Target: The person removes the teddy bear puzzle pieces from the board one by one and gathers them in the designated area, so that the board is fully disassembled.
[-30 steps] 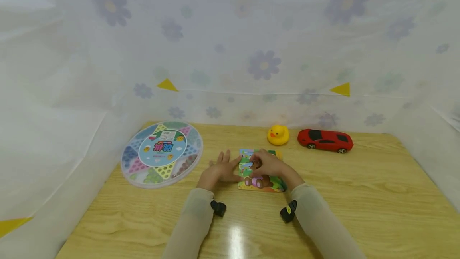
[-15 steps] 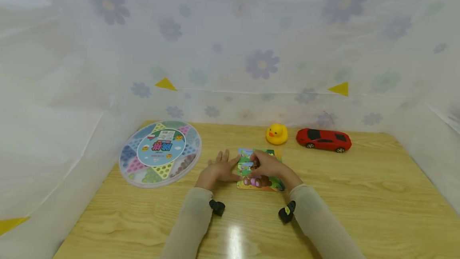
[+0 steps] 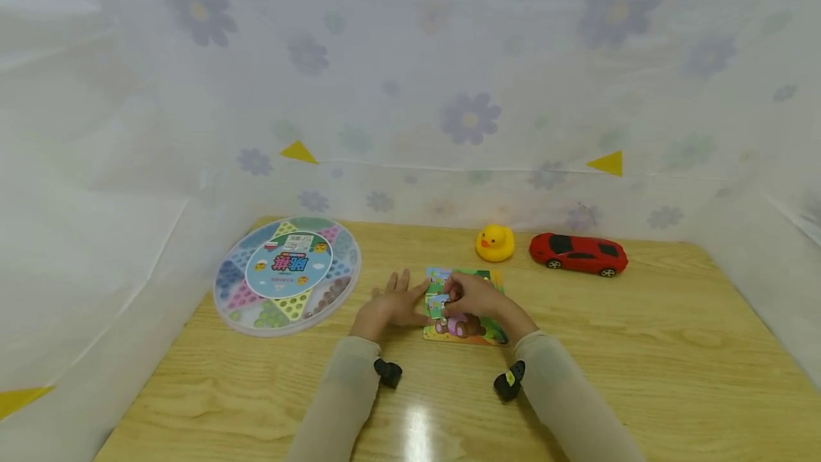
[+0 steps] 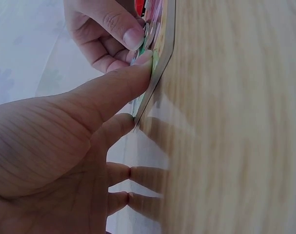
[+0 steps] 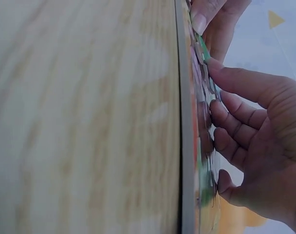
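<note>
A colourful jigsaw puzzle [image 3: 471, 330] with a bear in pink lies flat on the table in the head view. My left hand [image 3: 399, 305] is at its left side, fingers spread and their tips on the tabletop. The left thumb [image 4: 130, 78] presses along the puzzle's edge in the left wrist view. Over the middle of the puzzle, my right hand [image 3: 477, 296] pinches a blue-green puzzle piece [image 3: 437, 306] between thumb and forefinger. The piece sits tilted a little out of line with the picture. The other right fingertips [image 5: 220, 140] rest on the puzzle.
To the left lies a round Chinese checkers set [image 3: 288, 266] in a clear case. A yellow rubber duck [image 3: 495, 244] and a red toy car [image 3: 579, 254] stand behind the puzzle, near the back edge of the wooden table [image 3: 641, 362]. A flowered sheet [image 3: 410, 127] hangs behind.
My right hand has shifted slightly left on the puzzle, and the blue-green piece under its fingertips has tilted. The left hand stays in place.
</note>
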Demonstrator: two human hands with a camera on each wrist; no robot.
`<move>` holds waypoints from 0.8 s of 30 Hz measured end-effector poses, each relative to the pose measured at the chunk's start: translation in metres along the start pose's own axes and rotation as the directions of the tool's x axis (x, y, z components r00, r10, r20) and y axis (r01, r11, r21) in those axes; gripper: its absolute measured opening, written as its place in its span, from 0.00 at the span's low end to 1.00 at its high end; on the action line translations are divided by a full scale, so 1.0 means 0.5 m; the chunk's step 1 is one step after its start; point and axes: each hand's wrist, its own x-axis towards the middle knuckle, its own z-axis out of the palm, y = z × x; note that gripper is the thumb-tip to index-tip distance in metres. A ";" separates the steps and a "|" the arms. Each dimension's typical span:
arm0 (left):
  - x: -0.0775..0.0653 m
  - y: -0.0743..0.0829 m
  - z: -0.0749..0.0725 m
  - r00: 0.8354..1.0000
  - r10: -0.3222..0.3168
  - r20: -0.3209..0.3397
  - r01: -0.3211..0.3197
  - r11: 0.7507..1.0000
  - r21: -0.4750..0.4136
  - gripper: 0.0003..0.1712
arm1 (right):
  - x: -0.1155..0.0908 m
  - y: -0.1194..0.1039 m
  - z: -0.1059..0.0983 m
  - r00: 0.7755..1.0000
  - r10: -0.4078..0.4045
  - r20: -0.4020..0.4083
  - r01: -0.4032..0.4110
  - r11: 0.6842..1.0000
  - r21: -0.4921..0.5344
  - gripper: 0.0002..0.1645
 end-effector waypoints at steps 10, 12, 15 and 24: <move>0.000 -0.002 0.001 1.000 0.008 -0.007 -0.008 1.000 -0.007 0.48 | -0.004 0.000 -0.002 0.999 -0.025 -0.047 0.029 0.997 0.075 0.07; 0.000 -0.002 0.001 1.000 0.010 -0.007 -0.010 1.000 -0.009 0.48 | -0.004 0.003 -0.003 0.998 -0.045 -0.048 0.050 0.992 0.114 0.05; 0.000 -0.001 -0.001 1.000 0.011 -0.011 -0.012 1.000 -0.008 0.48 | -0.002 0.004 -0.008 0.997 -0.054 -0.051 0.061 0.984 0.165 0.05; -0.005 0.004 -0.004 1.000 0.008 -0.006 -0.008 1.000 -0.018 0.48 | -0.018 0.018 -0.034 0.998 0.029 -0.059 -0.008 0.941 0.338 0.10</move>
